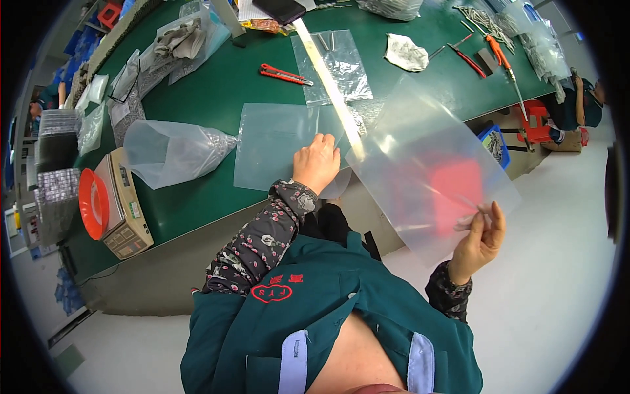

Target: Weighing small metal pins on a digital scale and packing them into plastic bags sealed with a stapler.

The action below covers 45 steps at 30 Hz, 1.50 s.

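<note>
My right hand pinches the lower right edge of a large translucent plastic sheet, held up tilted off the table's front edge. A red stool shows through the sheet. My left hand rests with curled fingers on the right part of a flat translucent sheet on the green table; what lies under its fingertips is hidden. A long pale strip, like a ruler, runs from a dark phone down to the raised sheet. To the left lies an opened-out clear plastic bag, gathered at one end.
A red box cutter and a clear bag with small rods lie farther back. A white cloth, an orange-handled screwdriver and red-handled pliers are right. At left stands a scale with an orange dish.
</note>
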Each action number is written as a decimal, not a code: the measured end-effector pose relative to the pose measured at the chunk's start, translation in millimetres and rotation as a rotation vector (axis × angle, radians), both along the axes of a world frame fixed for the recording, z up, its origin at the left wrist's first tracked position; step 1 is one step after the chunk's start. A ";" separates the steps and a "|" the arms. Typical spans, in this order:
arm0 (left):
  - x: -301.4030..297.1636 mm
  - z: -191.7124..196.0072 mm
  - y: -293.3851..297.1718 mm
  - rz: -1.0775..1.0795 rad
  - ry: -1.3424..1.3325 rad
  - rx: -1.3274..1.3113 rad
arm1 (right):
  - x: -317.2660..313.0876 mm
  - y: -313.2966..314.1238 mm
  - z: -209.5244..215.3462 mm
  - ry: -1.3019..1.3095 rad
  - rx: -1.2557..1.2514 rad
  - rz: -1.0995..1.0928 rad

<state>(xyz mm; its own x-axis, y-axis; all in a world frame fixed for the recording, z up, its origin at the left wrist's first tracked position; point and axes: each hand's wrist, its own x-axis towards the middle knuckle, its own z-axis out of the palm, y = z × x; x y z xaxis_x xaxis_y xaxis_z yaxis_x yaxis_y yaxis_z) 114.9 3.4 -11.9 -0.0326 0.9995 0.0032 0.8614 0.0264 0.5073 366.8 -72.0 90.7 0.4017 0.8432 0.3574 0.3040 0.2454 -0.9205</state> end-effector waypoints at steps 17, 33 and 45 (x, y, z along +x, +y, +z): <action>12.3 -31.6 -10.3 -0.146 0.145 0.170 | -18.4 -5.3 -70.9 0.187 -0.470 0.264; 12.8 -39.3 -8.3 -0.171 0.215 0.284 | -48.9 116.9 -96.6 -0.772 -0.733 0.591; 6.2 -14.4 -29.7 -0.091 -0.002 0.198 | -64.8 96.9 -124.5 -0.217 -0.632 0.783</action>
